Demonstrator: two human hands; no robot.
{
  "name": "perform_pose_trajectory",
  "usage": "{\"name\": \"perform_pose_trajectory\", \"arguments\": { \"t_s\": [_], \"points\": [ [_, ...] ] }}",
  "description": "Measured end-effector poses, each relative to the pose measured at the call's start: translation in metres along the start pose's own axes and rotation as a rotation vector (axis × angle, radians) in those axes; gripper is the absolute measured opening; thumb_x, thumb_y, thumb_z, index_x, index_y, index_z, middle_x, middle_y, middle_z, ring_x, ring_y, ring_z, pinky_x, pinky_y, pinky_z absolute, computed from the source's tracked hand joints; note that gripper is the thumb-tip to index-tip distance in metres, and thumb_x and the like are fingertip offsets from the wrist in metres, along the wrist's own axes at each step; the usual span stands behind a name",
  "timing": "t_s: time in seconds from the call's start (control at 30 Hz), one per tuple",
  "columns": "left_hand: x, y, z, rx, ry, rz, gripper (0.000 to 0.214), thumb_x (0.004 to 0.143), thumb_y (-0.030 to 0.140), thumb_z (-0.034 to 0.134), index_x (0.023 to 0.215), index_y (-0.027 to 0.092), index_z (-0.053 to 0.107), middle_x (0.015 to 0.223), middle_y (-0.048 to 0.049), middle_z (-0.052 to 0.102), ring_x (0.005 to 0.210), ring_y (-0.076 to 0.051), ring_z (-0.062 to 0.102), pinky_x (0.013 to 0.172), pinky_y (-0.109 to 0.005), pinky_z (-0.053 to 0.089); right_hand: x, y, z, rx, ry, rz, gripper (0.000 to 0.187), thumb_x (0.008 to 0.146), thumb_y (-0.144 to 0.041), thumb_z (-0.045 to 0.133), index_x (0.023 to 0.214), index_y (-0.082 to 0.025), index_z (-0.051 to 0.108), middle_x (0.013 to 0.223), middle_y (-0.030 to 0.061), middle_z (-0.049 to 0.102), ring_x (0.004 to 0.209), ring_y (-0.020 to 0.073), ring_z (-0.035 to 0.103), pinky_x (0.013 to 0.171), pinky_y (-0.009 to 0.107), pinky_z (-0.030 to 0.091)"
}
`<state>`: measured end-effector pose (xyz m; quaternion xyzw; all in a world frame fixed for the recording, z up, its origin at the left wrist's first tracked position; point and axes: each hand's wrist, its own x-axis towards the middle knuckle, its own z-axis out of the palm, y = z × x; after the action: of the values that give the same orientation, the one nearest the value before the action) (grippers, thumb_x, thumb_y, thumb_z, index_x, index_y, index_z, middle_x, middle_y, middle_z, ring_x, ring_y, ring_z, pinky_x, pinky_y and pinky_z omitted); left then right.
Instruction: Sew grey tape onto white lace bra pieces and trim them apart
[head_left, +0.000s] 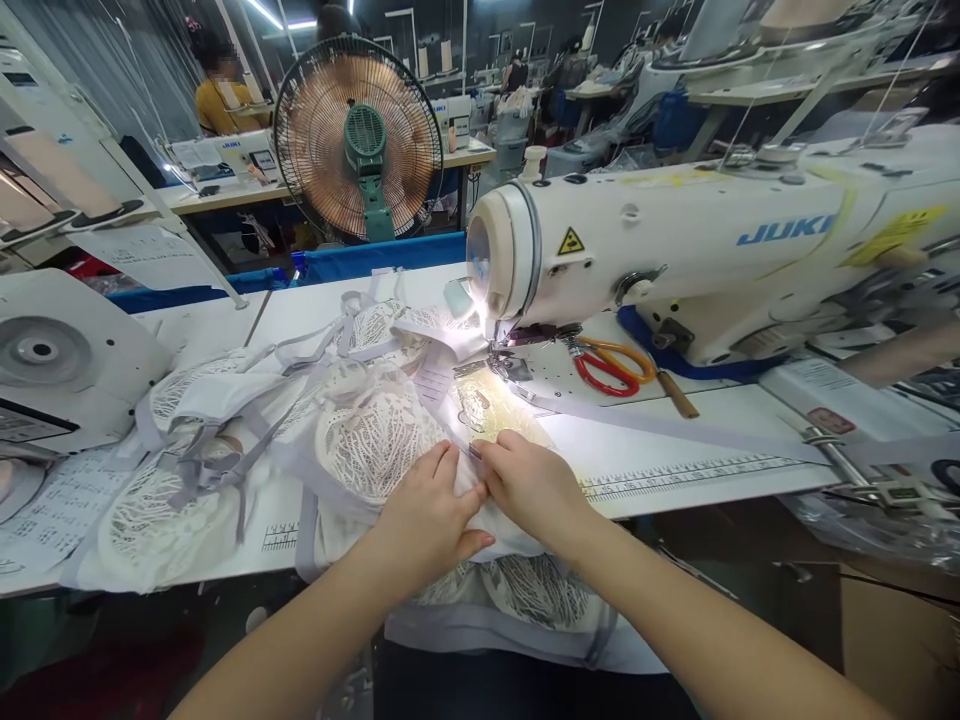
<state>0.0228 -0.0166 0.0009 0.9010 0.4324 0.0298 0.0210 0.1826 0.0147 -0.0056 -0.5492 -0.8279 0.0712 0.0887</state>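
A white lace bra with pale lavender edging lies on the machine table, part of it hanging over the front edge. My left hand is closed on its fabric beside the near cup, fingers bent and thumb pointing right. Close against it, my right hand pinches the edge of the same bra between thumb and bent fingers. Just beyond my hands is the lit needle area of a white sewing machine. A lavender elastic band runs from the needle area to the right.
More lace bras are heaped at the left. Red-handled scissors and a wooden-handled tool lie under the machine arm. A printed ruler lines the front edge. Behind stands a large fan; a person in yellow sits farther back.
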Motion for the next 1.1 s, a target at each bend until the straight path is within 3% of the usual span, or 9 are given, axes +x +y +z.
{"name": "perform_pose_trajectory", "arguments": {
  "t_s": [0.2, 0.43, 0.57, 0.67, 0.8, 0.87, 0.97, 1.1],
  "points": [
    [0.003, 0.000, -0.003, 0.004, -0.066, 0.012, 0.060, 0.072, 0.052, 0.065, 0.119, 0.017, 0.055, 0.134, -0.0214, 0.043, 0.127, -0.038, 0.035, 0.099, -0.051, 0.035, 0.002, -0.005, -0.004, -0.056, -0.076, -0.049, 0.021, 0.083, -0.015, 0.042, 0.087, -0.016, 0.063, 0.072, 0.0039, 0.054, 0.054, 0.0128, 0.043, 0.048, 0.026, 0.017],
    [0.005, 0.004, -0.005, 0.057, -0.113, -0.002, 0.067, 0.070, 0.054, 0.065, 0.128, 0.024, 0.049, 0.134, -0.0212, 0.043, 0.126, -0.039, 0.036, 0.096, -0.050, 0.038, -0.018, 0.003, -0.019, -0.070, -0.164, -0.021, 0.018, 0.080, -0.010, 0.043, 0.080, -0.016, 0.060, 0.073, 0.0047, 0.054, 0.053, 0.0132, 0.045, 0.047, 0.027, 0.017],
    [0.005, 0.003, -0.001, 0.043, -0.080, -0.061, 0.070, 0.069, 0.058, 0.063, 0.130, 0.027, 0.047, 0.136, -0.0206, 0.041, 0.126, -0.040, 0.036, 0.096, -0.050, 0.037, -0.034, 0.006, -0.025, 0.158, -0.030, 0.064, 0.017, 0.085, -0.016, 0.037, 0.079, -0.017, 0.052, 0.072, 0.0036, 0.055, 0.056, 0.0142, 0.049, 0.048, 0.025, 0.027],
    [0.005, -0.009, 0.003, 0.057, -0.028, -0.164, 0.076, 0.068, 0.061, 0.063, 0.131, 0.022, 0.047, 0.135, -0.0230, 0.040, 0.125, -0.042, 0.035, 0.097, -0.051, 0.035, -0.044, 0.006, -0.021, 0.389, 0.056, 0.061, 0.020, 0.089, -0.023, 0.030, 0.076, -0.020, 0.045, 0.070, 0.0031, 0.056, 0.058, 0.0152, 0.051, 0.052, 0.026, 0.036],
    [0.002, -0.025, 0.003, 0.078, 0.011, -0.213, 0.069, 0.072, 0.060, 0.059, 0.129, 0.021, 0.050, 0.137, -0.0205, 0.038, 0.125, -0.038, 0.036, 0.097, -0.049, 0.036, -0.044, 0.008, -0.010, 0.519, 0.039, -0.035, 0.019, 0.089, -0.021, 0.029, 0.087, -0.019, 0.047, 0.099, 0.0107, 0.062, 0.090, 0.0200, 0.058, 0.072, 0.032, 0.044],
    [0.001, -0.028, 0.002, 0.091, -0.006, -0.193, 0.068, 0.075, 0.063, 0.053, 0.129, 0.022, 0.049, 0.138, -0.0182, 0.038, 0.126, -0.037, 0.034, 0.099, -0.051, 0.033, -0.038, 0.010, -0.008, 0.497, 0.008, -0.038, 0.020, 0.088, -0.019, 0.030, 0.093, -0.018, 0.050, 0.102, 0.0109, 0.062, 0.095, 0.0206, 0.057, 0.076, 0.033, 0.044],
    [0.002, -0.026, 0.001, 0.108, -0.027, -0.143, 0.069, 0.079, 0.064, 0.045, 0.129, 0.017, 0.048, 0.135, -0.0181, 0.043, 0.128, -0.034, 0.034, 0.103, -0.052, 0.027, -0.024, 0.012, -0.010, 0.352, -0.036, -0.027, 0.021, 0.086, -0.018, 0.034, 0.089, -0.017, 0.054, 0.086, 0.0074, 0.061, 0.076, 0.0186, 0.057, 0.065, 0.030, 0.041],
    [0.004, -0.023, 0.004, 0.075, -0.020, -0.137, 0.074, 0.078, 0.064, 0.047, 0.129, 0.010, 0.048, 0.131, -0.0222, 0.046, 0.124, -0.034, 0.039, 0.100, -0.047, 0.034, 0.005, 0.008, -0.010, 0.111, 0.002, -0.073, 0.021, 0.086, -0.016, 0.036, 0.079, -0.016, 0.056, 0.076, 0.0051, 0.056, 0.065, 0.0156, 0.050, 0.056, 0.026, 0.031]
  ]
}}
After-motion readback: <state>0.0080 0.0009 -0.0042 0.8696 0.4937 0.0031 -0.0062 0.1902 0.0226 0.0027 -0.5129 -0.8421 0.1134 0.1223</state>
